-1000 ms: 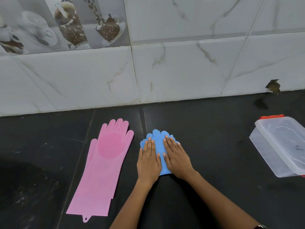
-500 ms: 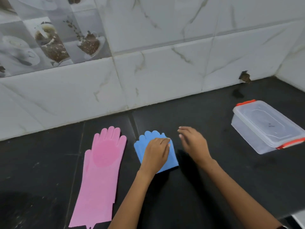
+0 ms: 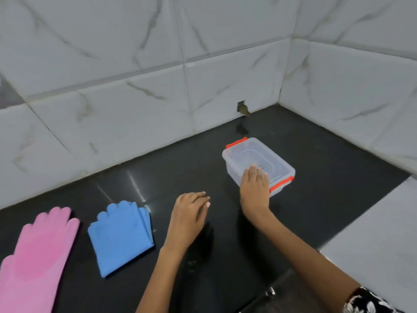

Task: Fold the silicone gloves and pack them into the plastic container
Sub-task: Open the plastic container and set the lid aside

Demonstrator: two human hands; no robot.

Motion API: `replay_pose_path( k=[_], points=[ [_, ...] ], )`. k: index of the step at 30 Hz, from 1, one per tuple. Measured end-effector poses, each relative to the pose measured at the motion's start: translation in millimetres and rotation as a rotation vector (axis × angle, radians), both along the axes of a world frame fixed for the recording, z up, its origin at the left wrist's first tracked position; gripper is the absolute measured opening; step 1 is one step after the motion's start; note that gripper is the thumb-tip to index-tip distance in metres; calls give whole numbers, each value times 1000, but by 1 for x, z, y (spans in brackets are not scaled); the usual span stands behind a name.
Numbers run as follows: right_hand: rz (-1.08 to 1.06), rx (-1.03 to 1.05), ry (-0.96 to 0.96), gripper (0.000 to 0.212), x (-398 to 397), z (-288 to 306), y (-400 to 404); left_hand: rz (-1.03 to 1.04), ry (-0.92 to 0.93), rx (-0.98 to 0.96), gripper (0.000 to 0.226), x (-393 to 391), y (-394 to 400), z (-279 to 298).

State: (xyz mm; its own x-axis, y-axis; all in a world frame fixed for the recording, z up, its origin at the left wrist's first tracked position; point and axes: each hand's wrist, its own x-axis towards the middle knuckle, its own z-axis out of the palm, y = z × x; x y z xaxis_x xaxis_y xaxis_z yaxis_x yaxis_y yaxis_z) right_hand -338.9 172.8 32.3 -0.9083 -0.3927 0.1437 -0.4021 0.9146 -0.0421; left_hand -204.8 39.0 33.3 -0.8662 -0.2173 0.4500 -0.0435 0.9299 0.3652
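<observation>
The blue silicone glove lies folded on the black counter, left of centre, with nothing touching it. A pink silicone glove lies flat and unfolded at the lower left. The clear plastic container with orange clips and its lid on sits to the right. My right hand lies with straight fingers on the near end of the container's lid. My left hand hovers over the counter between the blue glove and the container, fingers relaxed, holding nothing.
White marble-patterned wall tiles close off the back and the right, meeting in a corner. A small hole shows in the back wall near the counter. A pale surface borders the counter at the lower right.
Both hands have left the folded blue glove. My right hand has moved right onto the container's lid, my left hand has moved right off the glove. The view has swung to the right.
</observation>
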Motion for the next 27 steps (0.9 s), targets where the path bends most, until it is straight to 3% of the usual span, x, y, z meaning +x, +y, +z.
replay_pose_path(
  k=[9, 15, 18, 21, 24, 27],
  points=[
    [728, -198, -24, 61, -17, -11, 51, 312, -18, 105, 41, -28, 46, 12],
    [1041, -424, -281, 53, -40, -5, 62, 447, -290, 13, 52, -42, 60, 10],
    [945, -679, -427, 44, -42, -4, 62, 446, -401, 34, 56, -53, 64, 6],
    [667, -829, -329, 43, -48, -5, 47, 442, -427, 104, 55, -66, 67, 3],
    [410, -716, -487, 50, -55, 0, 25, 422, -431, 90, 57, -73, 64, -2],
    [319, -617, -568, 48, -62, 3, 10, 372, -436, 71, 58, -76, 51, -7]
  ],
)
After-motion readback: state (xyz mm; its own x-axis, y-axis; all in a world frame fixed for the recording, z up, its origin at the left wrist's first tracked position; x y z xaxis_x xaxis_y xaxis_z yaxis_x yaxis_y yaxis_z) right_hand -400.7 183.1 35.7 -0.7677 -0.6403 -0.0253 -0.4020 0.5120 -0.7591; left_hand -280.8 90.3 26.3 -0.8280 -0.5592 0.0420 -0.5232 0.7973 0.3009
